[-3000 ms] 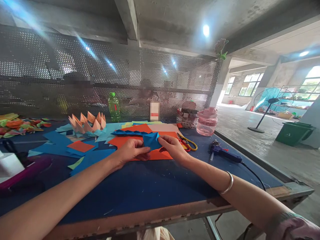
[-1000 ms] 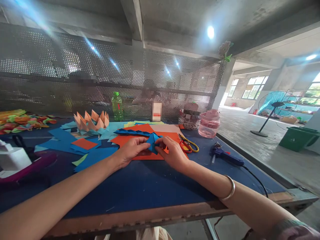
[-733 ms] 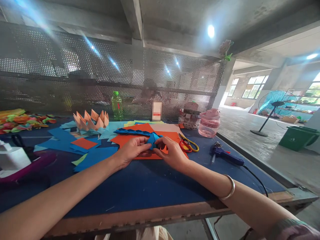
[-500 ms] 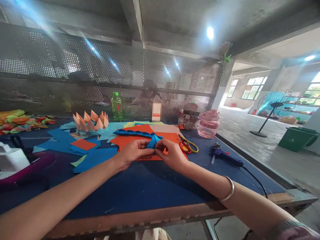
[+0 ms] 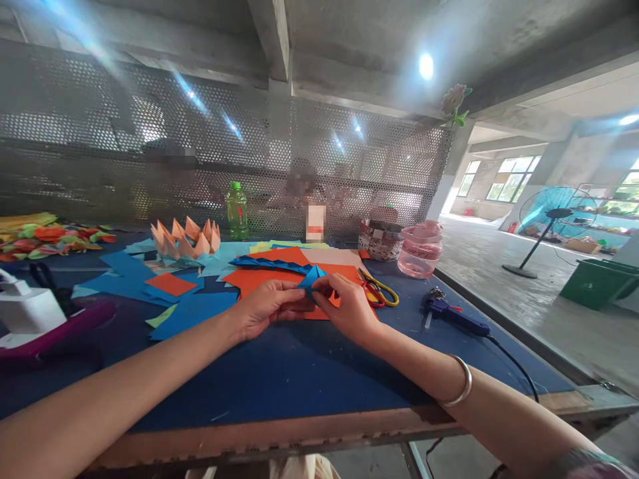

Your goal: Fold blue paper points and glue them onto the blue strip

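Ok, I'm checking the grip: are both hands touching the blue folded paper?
Touching. The head view shows the left hand and right hand pinching the blue folded paper between their fingertips, with no gap.

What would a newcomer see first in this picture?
At the middle of the table, the left hand and the right hand pinch a small folded blue paper over an orange sheet. Farther back on the left stands a spiky peach paper crown; a blue glue gun lies at the right.
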`<state>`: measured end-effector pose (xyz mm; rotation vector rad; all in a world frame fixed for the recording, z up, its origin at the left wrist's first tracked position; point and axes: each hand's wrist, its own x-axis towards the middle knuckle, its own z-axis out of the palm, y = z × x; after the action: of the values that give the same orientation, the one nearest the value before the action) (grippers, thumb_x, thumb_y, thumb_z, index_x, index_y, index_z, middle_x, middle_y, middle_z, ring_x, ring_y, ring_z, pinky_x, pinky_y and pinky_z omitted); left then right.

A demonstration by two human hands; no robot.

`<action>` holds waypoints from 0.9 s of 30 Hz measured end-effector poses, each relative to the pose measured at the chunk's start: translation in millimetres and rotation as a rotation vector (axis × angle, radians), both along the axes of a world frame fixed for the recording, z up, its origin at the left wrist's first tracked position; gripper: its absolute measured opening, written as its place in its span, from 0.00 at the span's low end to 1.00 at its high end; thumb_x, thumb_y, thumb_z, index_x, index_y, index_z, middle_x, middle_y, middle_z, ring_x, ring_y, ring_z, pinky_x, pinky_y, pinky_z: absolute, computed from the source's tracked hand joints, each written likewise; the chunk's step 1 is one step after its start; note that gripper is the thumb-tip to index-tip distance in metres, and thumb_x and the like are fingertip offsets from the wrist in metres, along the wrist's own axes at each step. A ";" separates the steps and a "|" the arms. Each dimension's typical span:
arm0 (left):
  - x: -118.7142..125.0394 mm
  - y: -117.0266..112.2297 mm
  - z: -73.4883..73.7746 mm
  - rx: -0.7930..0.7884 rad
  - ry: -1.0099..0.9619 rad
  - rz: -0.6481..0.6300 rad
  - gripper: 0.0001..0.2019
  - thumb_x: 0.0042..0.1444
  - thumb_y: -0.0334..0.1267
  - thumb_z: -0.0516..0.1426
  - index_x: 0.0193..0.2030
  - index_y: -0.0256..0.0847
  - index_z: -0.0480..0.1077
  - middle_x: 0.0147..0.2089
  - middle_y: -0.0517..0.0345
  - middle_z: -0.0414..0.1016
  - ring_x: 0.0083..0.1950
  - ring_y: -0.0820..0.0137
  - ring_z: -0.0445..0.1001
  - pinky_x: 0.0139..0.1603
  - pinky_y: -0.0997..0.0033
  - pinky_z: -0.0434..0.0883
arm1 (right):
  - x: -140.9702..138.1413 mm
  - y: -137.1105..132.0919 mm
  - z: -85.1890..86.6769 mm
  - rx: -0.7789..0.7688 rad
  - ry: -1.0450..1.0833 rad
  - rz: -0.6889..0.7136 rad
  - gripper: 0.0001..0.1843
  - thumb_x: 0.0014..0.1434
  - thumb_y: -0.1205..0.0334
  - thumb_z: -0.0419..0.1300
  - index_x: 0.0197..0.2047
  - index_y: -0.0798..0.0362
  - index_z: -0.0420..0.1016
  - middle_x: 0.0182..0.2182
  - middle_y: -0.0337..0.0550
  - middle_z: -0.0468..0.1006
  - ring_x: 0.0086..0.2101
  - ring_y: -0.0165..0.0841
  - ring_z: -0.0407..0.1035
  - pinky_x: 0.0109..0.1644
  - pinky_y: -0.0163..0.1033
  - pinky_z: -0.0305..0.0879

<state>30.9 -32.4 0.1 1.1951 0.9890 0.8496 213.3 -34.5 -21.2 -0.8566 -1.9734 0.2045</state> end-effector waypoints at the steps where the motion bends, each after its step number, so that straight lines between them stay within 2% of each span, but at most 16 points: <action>1: 0.1 -0.1 0.3 -0.006 -0.003 -0.001 0.13 0.42 0.42 0.66 0.34 0.36 0.78 0.39 0.47 0.82 0.44 0.61 0.79 0.46 0.67 0.73 | 0.3 -0.3 0.3 0.012 -0.006 -0.006 0.04 0.56 0.68 0.57 0.36 0.52 0.71 0.29 0.39 0.74 0.30 0.30 0.68 0.35 0.34 0.63; 10: -2.5 -0.3 1.2 -0.044 -0.046 -0.050 0.10 0.49 0.37 0.62 0.37 0.34 0.77 0.40 0.46 0.82 0.44 0.62 0.79 0.44 0.70 0.75 | 3.5 0.9 -0.7 0.074 -0.016 0.000 0.07 0.59 0.67 0.56 0.38 0.52 0.75 0.31 0.40 0.73 0.31 0.29 0.69 0.36 0.33 0.64; 15: -0.9 -1.4 5.6 -0.064 -0.067 -0.054 0.09 0.52 0.34 0.59 0.38 0.33 0.77 0.40 0.46 0.82 0.44 0.62 0.79 0.42 0.71 0.75 | 6.1 2.3 0.5 0.153 -0.061 0.019 0.08 0.59 0.68 0.56 0.38 0.51 0.76 0.33 0.42 0.75 0.35 0.31 0.70 0.40 0.35 0.65; 20: -2.2 -0.3 6.7 -0.077 -0.099 -0.077 0.10 0.53 0.34 0.57 0.38 0.33 0.77 0.41 0.46 0.82 0.46 0.61 0.79 0.46 0.67 0.75 | 9.3 4.9 0.2 0.241 -0.166 0.027 0.09 0.62 0.65 0.53 0.38 0.50 0.75 0.33 0.43 0.75 0.37 0.32 0.69 0.42 0.36 0.65; 27: -3.3 1.4 6.7 -0.111 -0.073 -0.071 0.11 0.52 0.36 0.56 0.36 0.33 0.78 0.38 0.46 0.82 0.45 0.61 0.79 0.45 0.68 0.74 | 10.6 5.7 2.9 0.291 -0.279 0.027 0.10 0.64 0.65 0.52 0.39 0.51 0.75 0.34 0.45 0.75 0.37 0.32 0.66 0.43 0.37 0.63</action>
<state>27.7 -31.0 6.7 1.0913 0.9174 0.7674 223.9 -28.8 -18.3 -0.6961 -2.2046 -0.1943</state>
